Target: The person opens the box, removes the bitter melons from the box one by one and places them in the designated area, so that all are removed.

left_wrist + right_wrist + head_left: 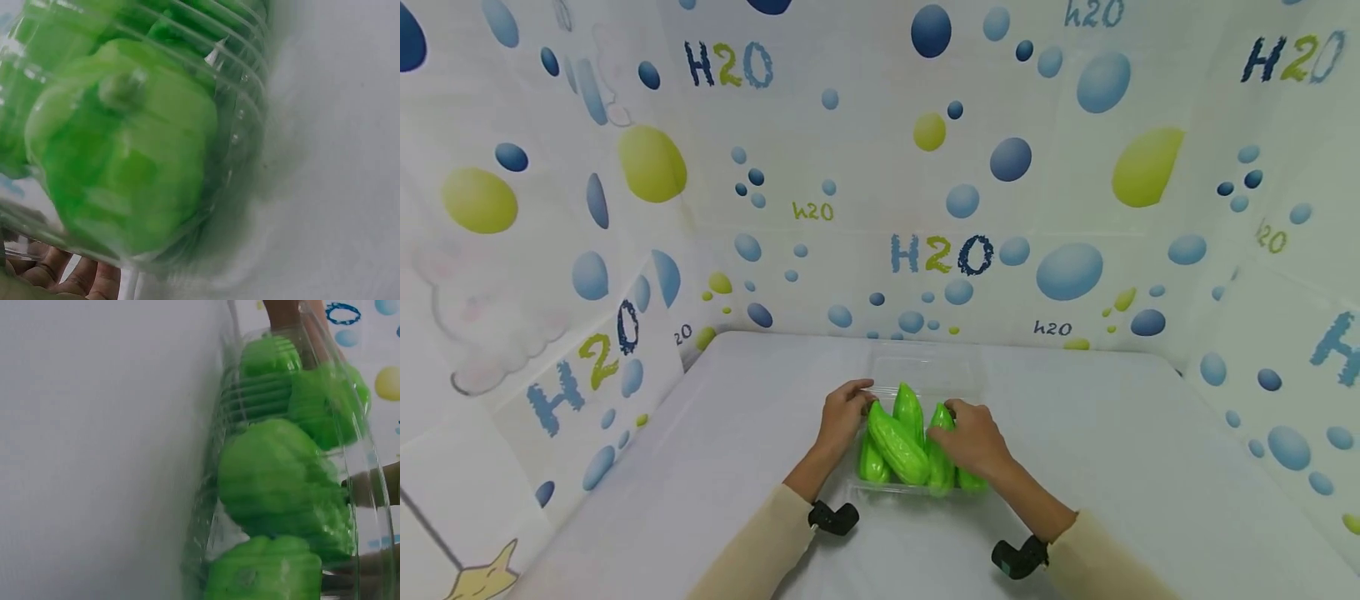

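Note:
Several bright green, bumpy, tapered bitter melons (898, 446) lie packed in a clear plastic box (906, 489), one slanting across the top of the others. At the box's left side, my left hand (841, 419) holds the wall near the rear corner, its fingers (81, 278) curled beside the plastic in the left wrist view. My right hand (979, 437) reaches over the right side, thumb and fingers around the upper part of a bitter melon (940, 462). The right wrist view shows melon ends (275, 469) through the ribbed wall.
Behind the box its clear lid (925, 371) lies folded back, flat. A white-covered table (760, 392) spreads around it, with a bubble-printed curtain (865, 167) at the back and sides. Each wrist carries a black camera (833, 518).

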`<state>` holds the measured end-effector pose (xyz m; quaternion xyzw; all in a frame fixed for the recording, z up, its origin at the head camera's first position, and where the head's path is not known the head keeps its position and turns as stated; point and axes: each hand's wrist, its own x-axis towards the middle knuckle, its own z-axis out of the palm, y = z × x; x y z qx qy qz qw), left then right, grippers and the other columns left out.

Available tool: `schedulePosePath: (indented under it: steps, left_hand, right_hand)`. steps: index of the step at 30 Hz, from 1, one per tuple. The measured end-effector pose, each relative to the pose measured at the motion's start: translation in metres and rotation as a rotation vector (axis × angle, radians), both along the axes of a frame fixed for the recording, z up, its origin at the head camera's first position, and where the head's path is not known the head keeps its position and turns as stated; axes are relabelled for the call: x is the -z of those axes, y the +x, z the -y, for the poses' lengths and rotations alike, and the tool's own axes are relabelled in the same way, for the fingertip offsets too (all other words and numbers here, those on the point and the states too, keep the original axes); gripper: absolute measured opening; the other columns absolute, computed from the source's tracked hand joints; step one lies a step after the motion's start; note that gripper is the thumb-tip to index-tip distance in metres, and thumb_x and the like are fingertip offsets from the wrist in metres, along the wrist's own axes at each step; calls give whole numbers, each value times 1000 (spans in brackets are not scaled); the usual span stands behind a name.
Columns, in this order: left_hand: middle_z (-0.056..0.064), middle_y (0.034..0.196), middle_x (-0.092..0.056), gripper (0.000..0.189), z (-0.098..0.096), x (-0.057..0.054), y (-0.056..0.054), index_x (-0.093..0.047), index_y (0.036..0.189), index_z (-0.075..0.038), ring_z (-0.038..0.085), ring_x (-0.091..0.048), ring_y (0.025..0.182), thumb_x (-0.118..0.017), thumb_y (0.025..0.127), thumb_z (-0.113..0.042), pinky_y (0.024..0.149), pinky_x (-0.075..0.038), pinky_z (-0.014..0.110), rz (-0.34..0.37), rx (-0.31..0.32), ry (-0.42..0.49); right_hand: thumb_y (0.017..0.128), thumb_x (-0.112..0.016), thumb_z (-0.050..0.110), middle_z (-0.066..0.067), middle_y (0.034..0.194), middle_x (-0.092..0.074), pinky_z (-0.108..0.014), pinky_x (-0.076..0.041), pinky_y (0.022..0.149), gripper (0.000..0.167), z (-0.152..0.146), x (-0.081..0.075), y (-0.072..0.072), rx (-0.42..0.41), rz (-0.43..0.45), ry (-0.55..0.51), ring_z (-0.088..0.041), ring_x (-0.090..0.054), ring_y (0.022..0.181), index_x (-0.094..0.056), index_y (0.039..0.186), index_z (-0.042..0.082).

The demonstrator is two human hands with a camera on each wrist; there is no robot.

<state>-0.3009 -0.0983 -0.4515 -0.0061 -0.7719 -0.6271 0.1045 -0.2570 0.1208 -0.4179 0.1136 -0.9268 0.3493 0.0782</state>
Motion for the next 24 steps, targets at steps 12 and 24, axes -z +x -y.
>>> schedulePosePath:
  steps: [12, 24]
  left_hand:
    - [17, 112, -72, 42, 1, 2, 3, -61, 134, 4, 24, -67, 95, -40, 98, -4, 84, -55, 36, 15, -13, 36]
    - [23, 122, -69, 49, 3, 3, 7, -56, 139, 6, 32, -67, 108, -38, 94, 1, 90, -56, 37, 12, 14, 76]
  right_hand:
    - [83, -71, 20, -19, 115, -67, -34, -57, 70, 68, 8, 4, 5, -7, 110, -88, -19, -61, 85, -51, 142, -8]
    - [83, -72, 22, -28, 135, -60, -54, -52, 97, 71, 10, 6, 5, 61, 94, -129, -40, -60, 120, -50, 142, -10]
